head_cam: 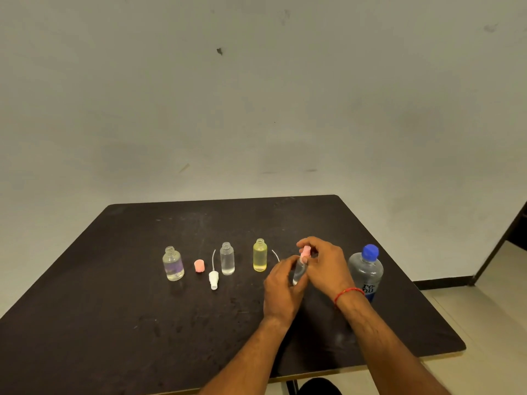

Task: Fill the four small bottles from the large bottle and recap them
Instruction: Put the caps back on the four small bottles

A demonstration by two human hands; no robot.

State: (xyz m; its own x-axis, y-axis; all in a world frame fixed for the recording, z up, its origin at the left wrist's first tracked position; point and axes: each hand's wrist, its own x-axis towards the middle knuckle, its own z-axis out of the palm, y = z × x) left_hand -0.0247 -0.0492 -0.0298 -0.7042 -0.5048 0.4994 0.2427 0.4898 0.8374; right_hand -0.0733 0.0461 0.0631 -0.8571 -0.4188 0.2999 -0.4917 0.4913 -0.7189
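Four small bottles stand in a row on the dark table (114,323). The purple-tinted bottle (173,263), the clear bottle (227,258) and the yellow bottle (259,255) are uncapped and hold liquid. My left hand (282,286) grips the fourth small clear bottle (299,273). My right hand (322,260) holds a pink cap (305,251) on that bottle's top. The large bottle (366,272) with a blue cap stands capped just right of my hands.
A loose pink cap (199,266) and a white spray pump (213,277) with its thin tube lie between the left two bottles. Another thin white tube (275,255) shows right of the yellow bottle. A plain wall rises behind the table.
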